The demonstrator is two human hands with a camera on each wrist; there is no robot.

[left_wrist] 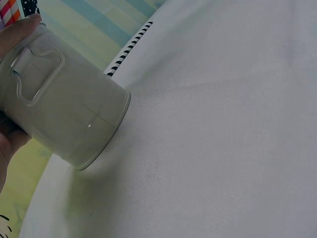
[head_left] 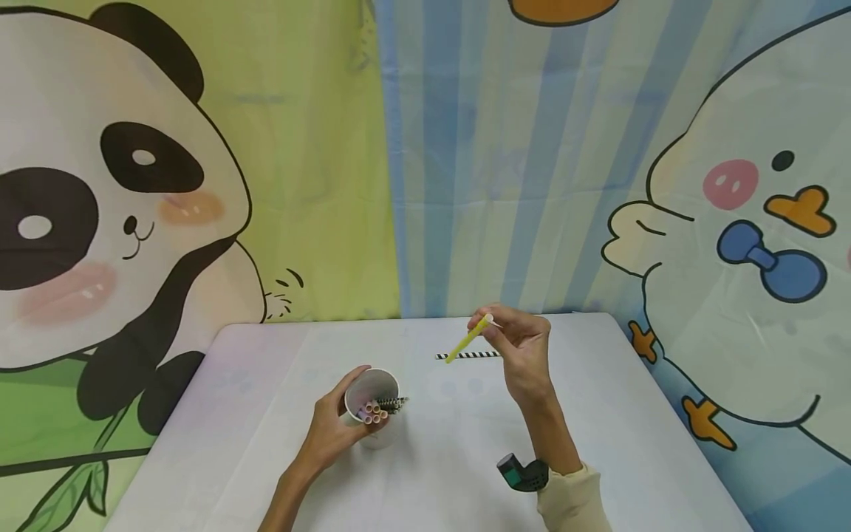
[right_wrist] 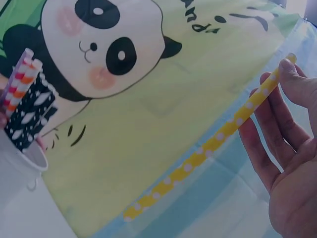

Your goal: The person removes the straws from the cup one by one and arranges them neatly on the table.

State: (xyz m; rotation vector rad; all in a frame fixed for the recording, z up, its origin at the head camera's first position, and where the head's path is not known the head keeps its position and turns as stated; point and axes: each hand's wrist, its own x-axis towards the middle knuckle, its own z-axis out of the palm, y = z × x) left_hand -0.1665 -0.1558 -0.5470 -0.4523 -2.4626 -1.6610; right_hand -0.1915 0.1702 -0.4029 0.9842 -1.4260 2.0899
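Note:
My left hand grips a white cup, which is tilted and has a small wire loop handle on its side. Several patterned paper straws stand in the cup, some black with white shapes, others striped pink or orange. The left thumb touches the straws at the rim. Whether the cup's base touches the table cannot be told. Raised over the far part of the table, my right hand pinches a yellow straw with white dots near one end. A black-and-white striped straw lies on the table behind it.
The white table reaches back to hanging cloths. A panda is printed on the left cloth and a white bird on the right one. A dark device is strapped at my right wrist.

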